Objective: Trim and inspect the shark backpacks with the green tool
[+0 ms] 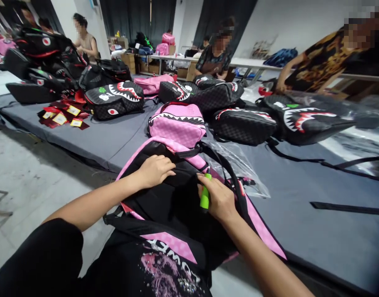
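In front of me an open pink backpack (265,231) with black lining leans between my body and the table edge. My left hand (157,170) lies across its black fabric near the upper rim, fingers bent and closed on the cloth. Upright in my right hand (219,197) is a bright green tool (206,192) with a small metal tip; its exact kind is unclear. This hand is closed around it, over the right side of the bag. Just beyond, the pink shark-mouth front part (178,123) rests on the table.
Several black shark-mouth backpacks (115,99) line the grey table (115,142). Red tags (64,115) with labels lie at left. Clear plastic (249,169) and a black strap (347,208) lie to the right. Co-workers (214,55) stand across the table.
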`<state>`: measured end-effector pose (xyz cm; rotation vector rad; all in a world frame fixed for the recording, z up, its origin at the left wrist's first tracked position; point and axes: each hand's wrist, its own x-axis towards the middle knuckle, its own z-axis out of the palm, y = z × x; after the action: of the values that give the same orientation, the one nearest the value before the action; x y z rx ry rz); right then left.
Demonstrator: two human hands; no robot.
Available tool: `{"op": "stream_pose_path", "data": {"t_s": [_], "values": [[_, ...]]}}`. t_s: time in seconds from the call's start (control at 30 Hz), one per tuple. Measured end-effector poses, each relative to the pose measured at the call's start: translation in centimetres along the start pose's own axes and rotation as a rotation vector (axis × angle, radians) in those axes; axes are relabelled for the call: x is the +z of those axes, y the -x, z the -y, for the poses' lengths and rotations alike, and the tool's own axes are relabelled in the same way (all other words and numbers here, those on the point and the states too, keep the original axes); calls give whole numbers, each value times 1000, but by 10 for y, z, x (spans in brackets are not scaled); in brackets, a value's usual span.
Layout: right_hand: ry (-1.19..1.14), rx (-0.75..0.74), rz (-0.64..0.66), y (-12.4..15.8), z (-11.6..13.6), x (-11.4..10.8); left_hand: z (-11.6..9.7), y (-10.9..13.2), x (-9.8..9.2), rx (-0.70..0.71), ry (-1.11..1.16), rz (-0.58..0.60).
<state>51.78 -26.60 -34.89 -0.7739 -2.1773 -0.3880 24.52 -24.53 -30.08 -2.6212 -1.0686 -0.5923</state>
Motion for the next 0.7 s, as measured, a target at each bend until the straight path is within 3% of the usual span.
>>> {"op": "stream_pose_path", "data": {"t_s": [0.1,0.17,0.27,0.4,0.53,0.7], "values": [[-124,21,-43,-16,16,16,6,-6,-13,47,-38,-216],[-147,63,-22,-27,20,30,14,-19,-18,-16,-75,-272],[-124,143,-14,-37,21,50,31,-49,-12,-84,-71,-60],[-188,318,-144,-36,24,60,50,-87,15,-127,-99,260],[-259,317,-56,-26,22,53,52,-99,36,-89,-93,321],[-333,345,-48,-20,13,57,44,-91,37,2,-103,329]]}}
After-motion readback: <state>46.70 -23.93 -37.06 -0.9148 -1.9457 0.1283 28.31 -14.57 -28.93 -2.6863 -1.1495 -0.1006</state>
